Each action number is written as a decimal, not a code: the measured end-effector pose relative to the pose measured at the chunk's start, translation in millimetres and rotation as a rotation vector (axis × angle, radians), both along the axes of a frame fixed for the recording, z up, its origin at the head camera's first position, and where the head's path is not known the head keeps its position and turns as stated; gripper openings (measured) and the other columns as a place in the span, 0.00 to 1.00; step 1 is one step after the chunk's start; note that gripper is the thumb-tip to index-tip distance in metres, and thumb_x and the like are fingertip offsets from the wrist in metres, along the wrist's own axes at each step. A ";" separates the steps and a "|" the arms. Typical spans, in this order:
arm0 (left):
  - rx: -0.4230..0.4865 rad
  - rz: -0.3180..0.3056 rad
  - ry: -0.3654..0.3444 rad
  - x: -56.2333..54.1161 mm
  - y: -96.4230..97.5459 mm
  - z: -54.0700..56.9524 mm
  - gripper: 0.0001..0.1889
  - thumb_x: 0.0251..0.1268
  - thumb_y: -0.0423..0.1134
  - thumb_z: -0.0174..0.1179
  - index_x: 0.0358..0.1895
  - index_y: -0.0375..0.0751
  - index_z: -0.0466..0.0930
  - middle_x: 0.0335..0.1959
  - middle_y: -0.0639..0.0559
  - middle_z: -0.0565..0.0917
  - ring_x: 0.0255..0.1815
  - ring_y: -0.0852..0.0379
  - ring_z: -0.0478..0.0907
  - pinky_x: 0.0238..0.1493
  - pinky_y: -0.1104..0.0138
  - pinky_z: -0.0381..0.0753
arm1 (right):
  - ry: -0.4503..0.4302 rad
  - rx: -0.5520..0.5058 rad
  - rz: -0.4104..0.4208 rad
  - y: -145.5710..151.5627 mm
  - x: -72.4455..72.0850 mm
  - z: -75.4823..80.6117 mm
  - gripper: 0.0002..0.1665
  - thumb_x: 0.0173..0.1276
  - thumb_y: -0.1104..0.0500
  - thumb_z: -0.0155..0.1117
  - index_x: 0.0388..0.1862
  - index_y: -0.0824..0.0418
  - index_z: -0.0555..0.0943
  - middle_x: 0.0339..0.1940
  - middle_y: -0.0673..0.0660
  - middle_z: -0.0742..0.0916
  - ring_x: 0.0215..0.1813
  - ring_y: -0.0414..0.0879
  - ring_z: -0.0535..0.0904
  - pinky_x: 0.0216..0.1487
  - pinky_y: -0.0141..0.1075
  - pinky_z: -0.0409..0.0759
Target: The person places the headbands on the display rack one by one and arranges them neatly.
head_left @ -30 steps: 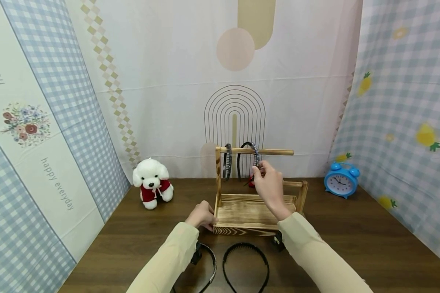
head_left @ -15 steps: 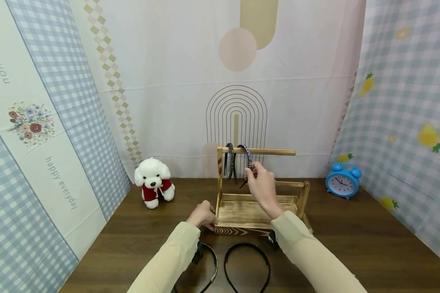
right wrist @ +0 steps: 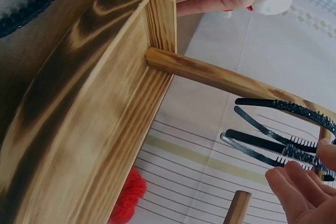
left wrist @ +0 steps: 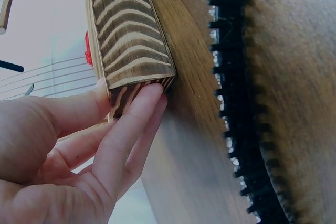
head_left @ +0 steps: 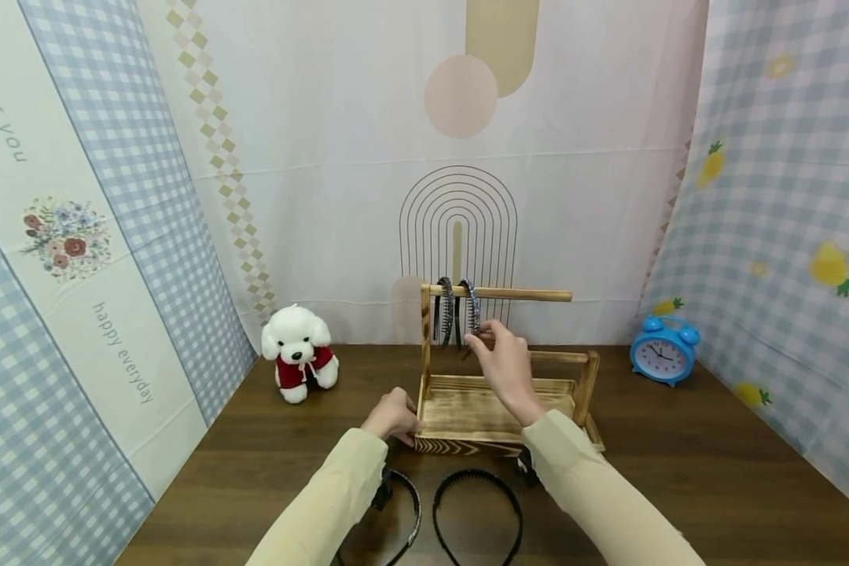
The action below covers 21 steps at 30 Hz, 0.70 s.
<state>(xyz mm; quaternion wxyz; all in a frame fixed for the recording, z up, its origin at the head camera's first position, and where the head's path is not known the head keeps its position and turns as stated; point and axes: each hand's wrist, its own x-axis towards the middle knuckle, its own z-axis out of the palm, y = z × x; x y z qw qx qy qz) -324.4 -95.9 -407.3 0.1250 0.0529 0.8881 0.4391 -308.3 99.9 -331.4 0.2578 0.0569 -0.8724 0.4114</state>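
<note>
A wooden rack [head_left: 467,448] with a tray base and a raised bar [head_left: 531,295] stands on the table. My left hand [head_left: 394,415] grips the tray's left end, thumb inside the wall and fingers outside, as the left wrist view shows. Two toothed headbands hang over the bar near its post. One dark headband [head_left: 446,314] is closer to the post. Beside it hangs a glittery blue-black headband [head_left: 471,303], and my right hand [head_left: 504,358] pinches its lower end. In the right wrist view, thumb and fingers [right wrist: 283,184] stand either side of that headband.
On the table in front lie a black toothed headband [head_left: 476,475] and a silver-trimmed headband [head_left: 416,503], partly covered by the left sleeve. A white toy dog [head_left: 295,346] sits at left, a blue alarm clock [head_left: 661,350] at right. Something red and woolly [right wrist: 129,192] is behind the rack.
My right hand has slid the glittery headband leftward along the bar, bringing it close to the other hanging one. My left hand has kept its grip on the tray end.
</note>
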 end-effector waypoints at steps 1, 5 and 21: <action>-0.002 0.000 0.001 0.0 0.1 0.4 0.20 0.61 0.27 0.65 0.53 0.15 0.75 0.44 0.24 0.81 0.23 0.44 0.87 0.30 0.60 0.89 | 0.003 -0.003 0.003 1.8 0.4 -0.6 0.21 0.70 0.50 0.65 0.53 0.63 0.80 0.47 0.63 0.88 0.41 0.54 0.88 0.44 0.48 0.87; -0.004 0.002 0.006 0.2 -0.5 2.0 0.20 0.61 0.27 0.65 0.53 0.15 0.75 0.45 0.23 0.80 0.24 0.44 0.87 0.31 0.60 0.89 | 0.015 -0.002 0.013 8.5 1.8 -3.0 0.22 0.68 0.50 0.67 0.53 0.64 0.80 0.47 0.62 0.88 0.45 0.55 0.87 0.47 0.49 0.86; -0.024 -0.001 0.012 1.9 1.3 2.0 0.19 0.61 0.27 0.66 0.52 0.16 0.76 0.46 0.23 0.80 0.24 0.45 0.87 0.30 0.60 0.89 | -0.138 -0.063 0.022 32.7 33.5 -15.1 0.24 0.65 0.47 0.69 0.51 0.62 0.81 0.44 0.59 0.87 0.45 0.52 0.85 0.48 0.46 0.86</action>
